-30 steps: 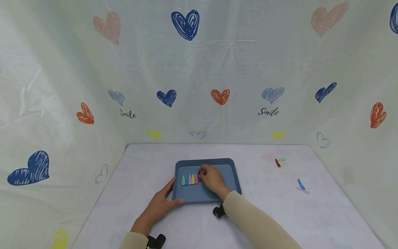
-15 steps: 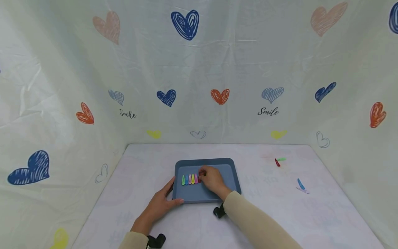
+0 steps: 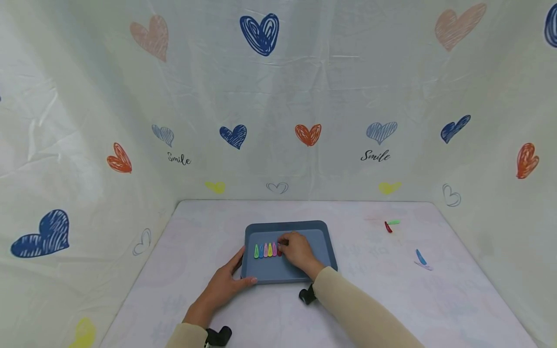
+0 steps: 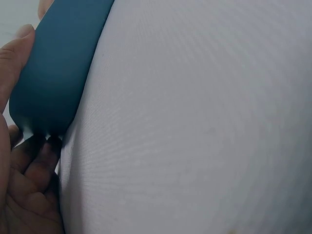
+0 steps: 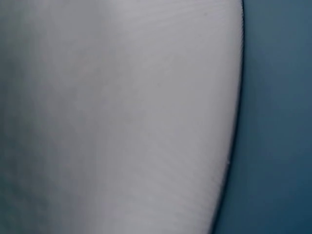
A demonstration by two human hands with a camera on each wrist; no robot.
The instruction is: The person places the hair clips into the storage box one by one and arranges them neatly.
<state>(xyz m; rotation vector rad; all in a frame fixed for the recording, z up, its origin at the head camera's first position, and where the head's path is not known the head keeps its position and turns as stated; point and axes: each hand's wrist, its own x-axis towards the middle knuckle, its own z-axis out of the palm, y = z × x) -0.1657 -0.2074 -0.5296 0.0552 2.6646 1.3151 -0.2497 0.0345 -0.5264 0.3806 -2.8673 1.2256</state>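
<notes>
A blue-grey tray [image 3: 287, 277] lies on the table, with a row of snap hair clips [image 3: 265, 250] in green, blue, pink and yellow on it. My left hand [image 3: 225, 286] grips the tray's near left corner, thumb at the front edge and fingers along the left side; the left wrist view shows the fingers [image 4: 41, 163] against the tray's wall [image 4: 58, 63]. Over the tray, my right hand [image 3: 298, 251] pinches a dark red hair clip [image 3: 279, 252] at the right end of the row, its upper part hidden by the fingers. The right wrist view catches only the tray [image 5: 278, 117] and the table.
On the table's right side lie a red hair clip [image 3: 388, 227] and a green one [image 3: 393, 222], close together. Nearer to me are a blue clip [image 3: 420, 257] and a thin purple one [image 3: 423, 266]. A heart-printed curtain [image 3: 278, 96] hangs behind the white table [image 3: 365, 299].
My right fingers have shifted very slightly, and more of the dark red clip shows beside the pink one. The left hand and the tray stay where they were.
</notes>
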